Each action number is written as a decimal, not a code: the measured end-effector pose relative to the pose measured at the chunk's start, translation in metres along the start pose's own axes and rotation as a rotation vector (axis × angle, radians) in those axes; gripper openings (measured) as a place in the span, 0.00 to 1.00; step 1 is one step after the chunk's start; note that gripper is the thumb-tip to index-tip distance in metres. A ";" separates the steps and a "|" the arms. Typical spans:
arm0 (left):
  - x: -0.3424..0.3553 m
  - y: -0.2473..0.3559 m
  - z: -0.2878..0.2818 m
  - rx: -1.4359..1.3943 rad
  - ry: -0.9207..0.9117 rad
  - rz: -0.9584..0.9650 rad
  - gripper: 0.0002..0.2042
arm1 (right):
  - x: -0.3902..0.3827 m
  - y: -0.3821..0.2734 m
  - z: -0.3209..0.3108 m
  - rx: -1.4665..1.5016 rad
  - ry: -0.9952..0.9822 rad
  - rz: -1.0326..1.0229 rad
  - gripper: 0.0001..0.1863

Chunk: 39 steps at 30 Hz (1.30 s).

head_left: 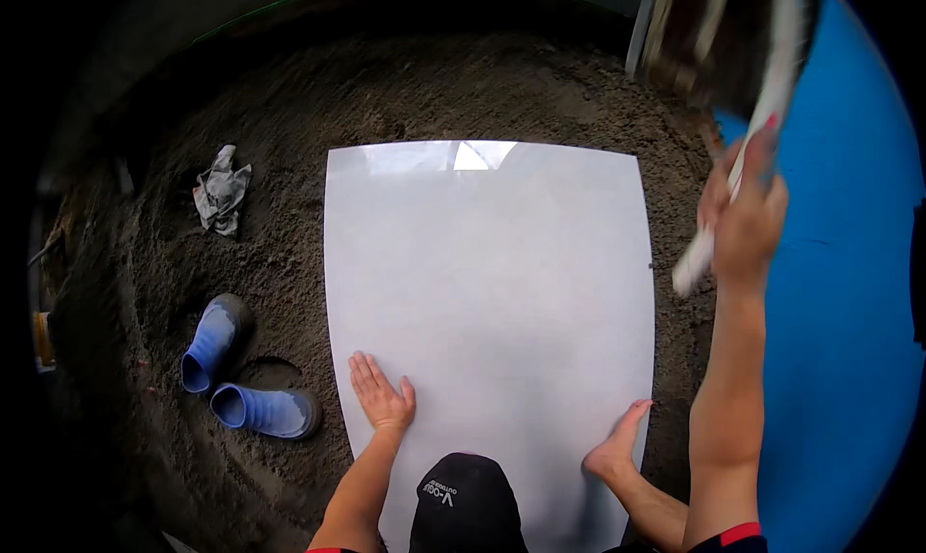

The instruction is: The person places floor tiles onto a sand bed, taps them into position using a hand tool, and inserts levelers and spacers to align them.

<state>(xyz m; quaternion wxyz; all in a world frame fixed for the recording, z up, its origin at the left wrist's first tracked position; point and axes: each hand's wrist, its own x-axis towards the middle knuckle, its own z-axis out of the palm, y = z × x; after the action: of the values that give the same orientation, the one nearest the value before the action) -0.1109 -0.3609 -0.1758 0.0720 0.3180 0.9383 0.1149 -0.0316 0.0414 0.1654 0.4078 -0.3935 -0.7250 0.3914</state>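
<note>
A large, glossy white slab point(492, 264), apparently a tile, lies on dark, rough sand or mortar in front of me. My left hand point(382, 399) rests flat on its lower left part, fingers stretched out. Off the slab's right edge, my right hand point(748, 211) is raised and wrapped around the pale handle of a tool point(783, 66). Motion blurs this tool, and its bulky dark upper part runs out of the top of the picture, so its exact kind does not show. My bare foot point(617, 447) is on the slab's lower right.
Two blue boots point(265, 411) lie on the dark ground point(280, 264) at left. Beyond them is a crumpled whitish cloth or glove point(222, 194). A bright blue surface point(844, 293) runs along the right side. My dark-clad knee point(465, 505) is at bottom centre.
</note>
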 end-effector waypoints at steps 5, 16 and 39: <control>0.000 0.015 0.006 -0.033 0.014 0.063 0.41 | -0.079 0.166 0.068 -0.168 0.083 -0.132 0.29; 0.002 0.017 -0.006 -0.030 -0.064 -0.021 0.42 | -0.132 0.080 0.007 -0.409 -0.588 0.645 0.27; -0.002 0.017 -0.008 -0.055 -0.021 -0.002 0.42 | -0.100 0.047 0.024 -0.344 -0.650 0.510 0.28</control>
<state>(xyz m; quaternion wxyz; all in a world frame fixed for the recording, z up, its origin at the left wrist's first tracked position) -0.1013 -0.3502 -0.1636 0.0905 0.3160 0.9344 0.1371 -0.0055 -0.0355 0.0868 -0.0221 -0.4783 -0.7500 0.4564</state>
